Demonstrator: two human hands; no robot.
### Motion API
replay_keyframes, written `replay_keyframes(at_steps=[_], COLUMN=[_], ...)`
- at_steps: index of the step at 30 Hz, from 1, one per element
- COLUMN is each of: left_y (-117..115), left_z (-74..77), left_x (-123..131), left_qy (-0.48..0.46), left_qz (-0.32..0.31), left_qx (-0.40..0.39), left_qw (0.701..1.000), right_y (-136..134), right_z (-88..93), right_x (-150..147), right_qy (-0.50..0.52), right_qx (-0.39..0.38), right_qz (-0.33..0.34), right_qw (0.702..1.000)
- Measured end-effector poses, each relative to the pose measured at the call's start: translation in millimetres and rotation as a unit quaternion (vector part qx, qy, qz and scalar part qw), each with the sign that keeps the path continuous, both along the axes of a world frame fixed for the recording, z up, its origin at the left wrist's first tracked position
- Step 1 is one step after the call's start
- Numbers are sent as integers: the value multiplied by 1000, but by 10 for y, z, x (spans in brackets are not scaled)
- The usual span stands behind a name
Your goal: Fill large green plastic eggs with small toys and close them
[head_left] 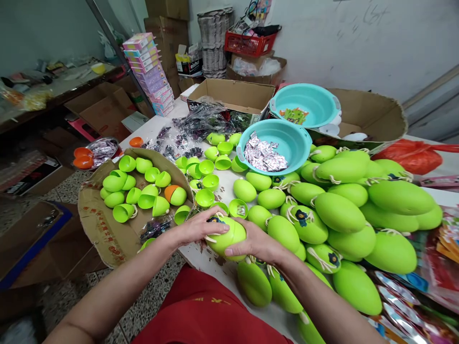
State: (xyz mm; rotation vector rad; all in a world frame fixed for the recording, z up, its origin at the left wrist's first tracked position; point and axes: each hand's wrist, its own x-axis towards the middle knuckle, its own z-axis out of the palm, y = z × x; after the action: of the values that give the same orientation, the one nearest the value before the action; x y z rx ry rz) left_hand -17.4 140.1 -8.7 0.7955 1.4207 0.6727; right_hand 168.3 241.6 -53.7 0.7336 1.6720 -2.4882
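Grip, two-handed: our left hand [204, 227] and our right hand [253, 241] close round one lime-green, egg-shaped plastic shell [234, 231], fingers curved over opposite sides. Position of the shell: directly before us, at the near edge of a white-topped table [225, 184], lying tilted in the grasp. A seam crosses its body, and a dark flower motif [217, 218] shows beside the left fingers. Whether the seam is fully joined we cannot tell, since our hands cover much of it.

To our right: one large heap of whole lime-green plastic eggs [339, 212], several bearing flower motifs and looped cream cords [321, 258].

To our left: one brown cardboard tray [95, 205] with a curved rim, holding open green half-shells [146, 198] and one egg with an orange end [175, 194].

Ahead, on the table: further loose green cups [211, 182], the nearest containing a small silvery packet [240, 209].

Beyond: one round turquoise plastic basin [287, 136] of small printed sachets [263, 155]; behind it, a second turquoise basin [319, 105] with green-and-orange pieces [294, 115]. Beside these we list clear plastic bags [208, 119] of dark items, too jumbled to identify.
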Motion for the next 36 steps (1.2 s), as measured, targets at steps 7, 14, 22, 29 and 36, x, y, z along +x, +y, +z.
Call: replay_keyframes(at_steps=[7,14,22,29,36], left_y=[-39,-10,-85,40,126], left_z=[-73,63,162,-80,26], left_x=[4,210,399,220,148], left_qy=[-25,-68,-79,-136,-111], left_qz=[12,145,217,161,114], left_qx=[-10,-65,-74,-103,-43], left_qw=[1000,985,970,972,986], right_y=[-27,-75,-293,-161,13], right_z=[-30,122,221,-19,111], right_x=[5,77,130,90,143], right_qy=[-42,12,-10,-50,-18], right_qx=[-50,-59,-47,-147,-154], right_qz=[-57,-120,-150,-150,-116], right_qw=[996,991,988,976,981])
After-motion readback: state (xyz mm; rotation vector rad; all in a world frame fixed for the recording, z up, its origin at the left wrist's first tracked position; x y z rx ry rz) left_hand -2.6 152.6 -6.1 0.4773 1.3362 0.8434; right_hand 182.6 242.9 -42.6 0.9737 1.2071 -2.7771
